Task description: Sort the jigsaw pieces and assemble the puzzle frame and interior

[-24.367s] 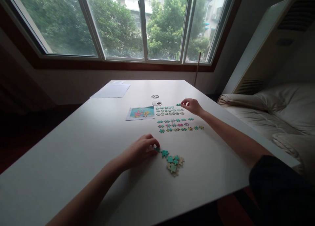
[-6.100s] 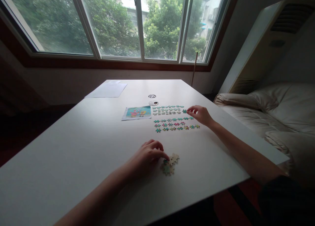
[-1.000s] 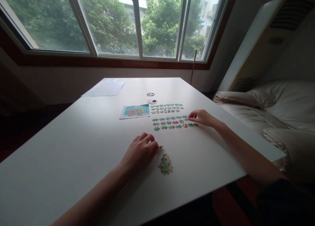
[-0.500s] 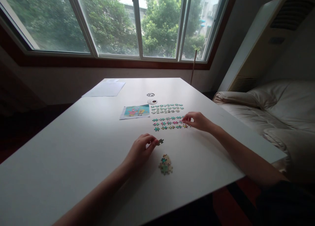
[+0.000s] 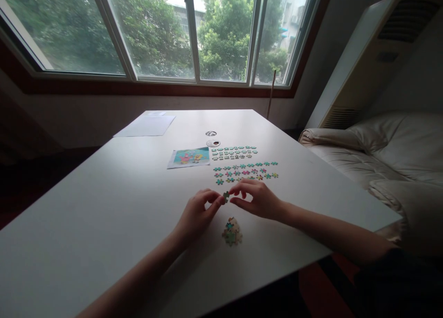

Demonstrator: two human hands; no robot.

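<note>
Between thumb and fingers my left hand [image 5: 200, 212] pinches a small greenish jigsaw puzzle piece [image 5: 226, 196], held a little above the table. My right hand [image 5: 258, 198] is right beside that piece, thumb and forefinger apart, with nothing visible between them. Beyond the hands, several rows of puzzle pieces [image 5: 246, 172] lie spread out, teal, pink and yellow among them; my right hand hides part of the nearest row. A small heap of loose pieces [image 5: 231, 232] sits closer to me, below the hands. Left of the rows lies a picture sheet [image 5: 190, 157] with colourful cartoon figures.
The white table [image 5: 104, 207] stretches toward a window. White paper [image 5: 145, 125] lies at its far left corner, and two round items [image 5: 213, 143] are set into or lying on the far middle. A pale sofa [image 5: 346, 147] stands along the right side.
My right hand has come from the right end of the rows toward me and left, up to the piece in my left hand. That piece has turned to a more upright angle.
</note>
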